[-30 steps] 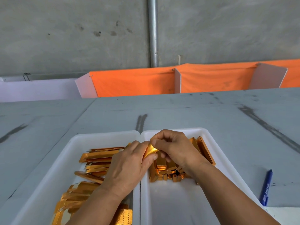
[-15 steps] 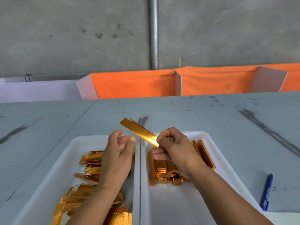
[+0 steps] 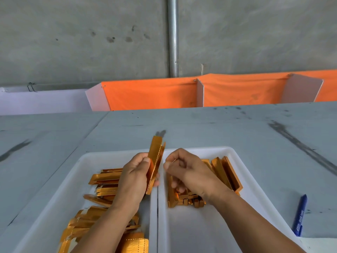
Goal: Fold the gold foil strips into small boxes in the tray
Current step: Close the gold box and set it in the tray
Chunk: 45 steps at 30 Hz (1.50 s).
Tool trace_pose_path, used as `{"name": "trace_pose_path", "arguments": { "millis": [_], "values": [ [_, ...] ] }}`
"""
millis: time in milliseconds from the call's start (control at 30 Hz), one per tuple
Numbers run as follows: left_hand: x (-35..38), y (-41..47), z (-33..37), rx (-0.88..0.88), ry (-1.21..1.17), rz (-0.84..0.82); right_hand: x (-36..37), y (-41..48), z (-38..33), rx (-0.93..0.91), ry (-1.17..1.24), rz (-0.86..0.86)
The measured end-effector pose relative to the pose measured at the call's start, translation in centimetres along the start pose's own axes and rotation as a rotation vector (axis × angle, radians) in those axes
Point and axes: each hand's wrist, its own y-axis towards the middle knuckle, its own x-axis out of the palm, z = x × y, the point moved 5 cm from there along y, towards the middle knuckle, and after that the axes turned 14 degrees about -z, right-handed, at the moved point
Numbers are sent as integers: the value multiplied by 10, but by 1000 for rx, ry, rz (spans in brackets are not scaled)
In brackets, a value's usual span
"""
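My left hand grips a long gold foil strip that stands nearly upright above the seam between two white trays. My right hand hovers just right of the strip with its fingers curled and nothing in them. The left tray holds a loose heap of flat gold strips. In the right tray, folded gold boxes are stacked, partly hidden behind my right hand and wrist.
A blue pen lies on the grey table right of the right tray. Orange cloth dividers stand along the table's far edge before a concrete wall with a metal pipe.
The strip passed from my right hand to my left and swung from slanting leftward to nearly upright. My right hand let go and curled beside it.
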Motion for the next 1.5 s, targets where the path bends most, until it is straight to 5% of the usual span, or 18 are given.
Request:
{"name": "trace_pose_path", "arguments": {
  "millis": [167,300,800,967,1333,1500],
  "values": [
    [10,-5,3,113,483,-98,-11,0,1,-37,135,119],
    [15,-8,4,161,616,-111,-14,2,5,-18,140,154],
    [15,-11,9,173,354,-196,-14,1,4,-118,257,64],
    [5,-10,10,268,578,-19,-20,2,10,-48,280,178],
    [10,-6,4,251,782,16,-15,2,9,-37,193,208],
    [6,-7,9,257,764,107,-17,-3,0,-138,-116,371]
  ]
}}
